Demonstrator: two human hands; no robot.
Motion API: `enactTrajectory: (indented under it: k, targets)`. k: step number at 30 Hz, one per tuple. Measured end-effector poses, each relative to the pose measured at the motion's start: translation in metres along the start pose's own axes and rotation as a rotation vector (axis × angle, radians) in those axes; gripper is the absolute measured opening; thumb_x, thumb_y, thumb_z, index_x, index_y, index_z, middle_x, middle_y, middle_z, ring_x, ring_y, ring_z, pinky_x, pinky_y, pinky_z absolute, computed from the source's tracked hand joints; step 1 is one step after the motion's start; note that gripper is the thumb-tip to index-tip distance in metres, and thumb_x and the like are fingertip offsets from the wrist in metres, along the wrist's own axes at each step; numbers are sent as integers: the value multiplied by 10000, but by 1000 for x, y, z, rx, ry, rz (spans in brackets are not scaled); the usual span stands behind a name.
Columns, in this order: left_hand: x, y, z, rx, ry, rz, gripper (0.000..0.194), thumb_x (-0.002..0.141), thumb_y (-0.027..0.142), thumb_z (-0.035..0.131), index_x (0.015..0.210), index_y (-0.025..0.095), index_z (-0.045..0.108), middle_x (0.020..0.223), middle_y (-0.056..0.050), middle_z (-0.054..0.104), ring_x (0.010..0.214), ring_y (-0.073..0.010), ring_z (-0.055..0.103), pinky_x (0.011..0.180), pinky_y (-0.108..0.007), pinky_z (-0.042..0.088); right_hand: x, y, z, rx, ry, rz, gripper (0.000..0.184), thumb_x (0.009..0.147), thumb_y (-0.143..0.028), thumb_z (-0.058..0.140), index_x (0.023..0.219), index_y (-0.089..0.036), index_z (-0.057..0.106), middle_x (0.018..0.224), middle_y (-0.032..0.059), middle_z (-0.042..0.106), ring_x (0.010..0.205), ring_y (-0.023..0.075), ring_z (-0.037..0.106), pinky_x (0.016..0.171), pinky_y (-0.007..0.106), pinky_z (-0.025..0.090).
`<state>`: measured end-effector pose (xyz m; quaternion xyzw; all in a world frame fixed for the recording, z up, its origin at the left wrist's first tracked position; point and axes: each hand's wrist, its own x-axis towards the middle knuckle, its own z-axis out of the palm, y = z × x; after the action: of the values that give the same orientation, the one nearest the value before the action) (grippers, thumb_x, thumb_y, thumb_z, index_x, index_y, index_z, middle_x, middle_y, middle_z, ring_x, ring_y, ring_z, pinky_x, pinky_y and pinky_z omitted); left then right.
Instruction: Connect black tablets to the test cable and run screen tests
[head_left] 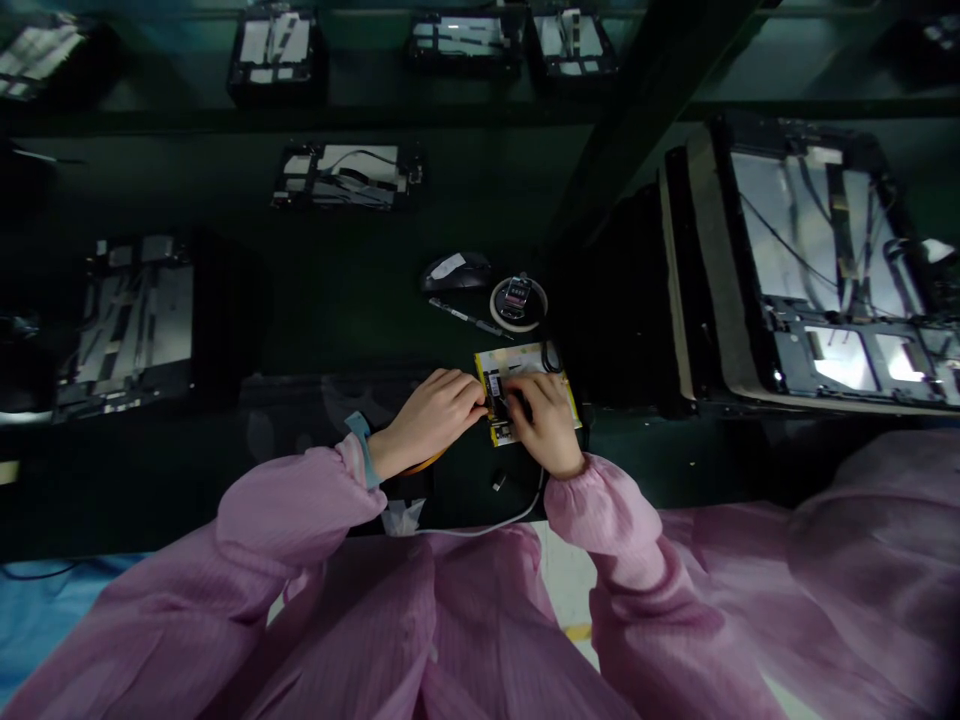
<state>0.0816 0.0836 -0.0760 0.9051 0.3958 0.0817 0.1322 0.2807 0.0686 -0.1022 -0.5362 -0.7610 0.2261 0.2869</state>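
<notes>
A flat, yellow-edged electronic device [516, 357] lies on the dark bench in front of me, with a pale surface and a dark strip of parts along its left side. My left hand [444, 410] is closed, its thumb and fingertips pinching the left edge of the device. Over the middle of the device, my right hand [546, 415] has its fingers curled down; whatever is between the fingertips is hidden. A teal band [363, 448] wraps my left wrist.
Beyond the device are a mouse [456, 272], a pen [470, 317] and a round pale-rimmed item [519, 303]. A tall stack of opened device panels [825, 260] stands right. More panels [135, 320] lie left and on the shelf behind. A white cable [487, 527] runs along the front edge.
</notes>
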Motion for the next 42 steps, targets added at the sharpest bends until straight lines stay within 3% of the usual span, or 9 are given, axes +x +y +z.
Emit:
enactTrajectory:
  k: [19,34,42]
  targets:
    - [0,-1,3,19,-53,16,121,962,238,470,928,146,541,923,-77,610,881,-220,539,832,-358,413,-1,-1,-1,-17,-8,-18,189,932,-207,462,1011,-227,632,980,67,626,945,245,518,847,395,421]
    - [-3,1,5,-20,-7,36,144,983,222,413,966,145,533,975,-81,614,936,-216,553,868,-369,439,-2,1,1,6,-4,-16,209,930,-217,461,1028,-222,646,978,73,624,944,242,506,849,396,409]
    - [2,4,6,41,-71,2,151,972,230,444,910,142,550,928,-81,605,898,-221,548,847,-374,446,-2,1,1,-4,-3,-21,208,924,-212,470,1026,-219,651,982,73,623,957,242,510,855,393,417]
